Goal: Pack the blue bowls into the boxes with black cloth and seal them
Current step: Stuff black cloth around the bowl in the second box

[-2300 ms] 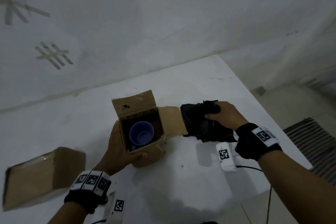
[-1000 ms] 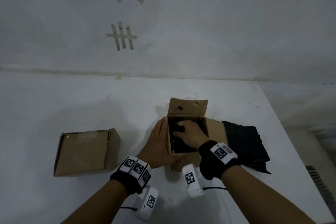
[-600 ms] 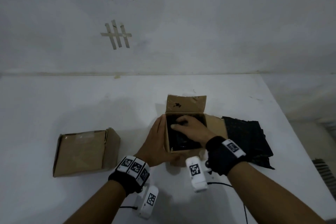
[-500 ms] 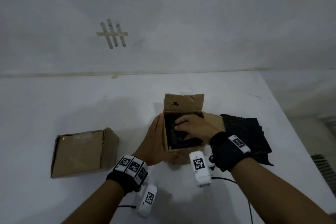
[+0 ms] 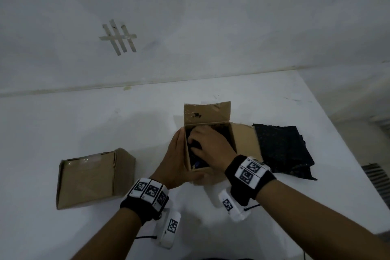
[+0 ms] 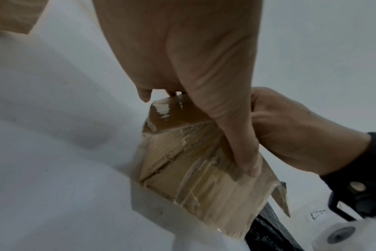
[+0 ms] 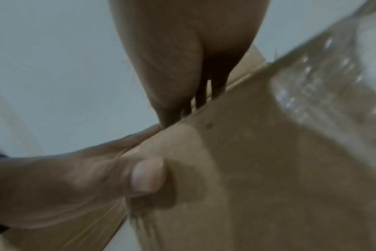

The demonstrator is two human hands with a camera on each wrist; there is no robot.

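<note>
Since the earlier frames the right hand (image 5: 207, 146) has carried black cloth from the pile into the open box (image 5: 219, 173) and moved toward the box's left side, fingers bent down onto the cloth (image 5: 223, 133) inside; whether they pinch it or only press cannot be told. A speck of blue, the bowl (image 5: 197, 163), shows at the near inner edge under the cloth.

Nearest, low in the frame, two forearms come up with black wristbands and white tagged cameras. At frame centre the left hand (image 5: 176, 160) holds the box, palm flat on its left wall, thumb (image 6: 247, 163) curled onto the taped near face, fingers round the far corner. The box's back flap (image 5: 206, 113) stands upright and its right flap (image 5: 245, 143) lies open.

Left of centre a second box (image 5: 90, 177) rests on the white table (image 5: 63, 122), apart from the hands. Right of centre the spare cloth (image 5: 282, 150) lies just beside the right flap. In the upper left, tape strips (image 5: 119, 37) stick to the wall.
</note>
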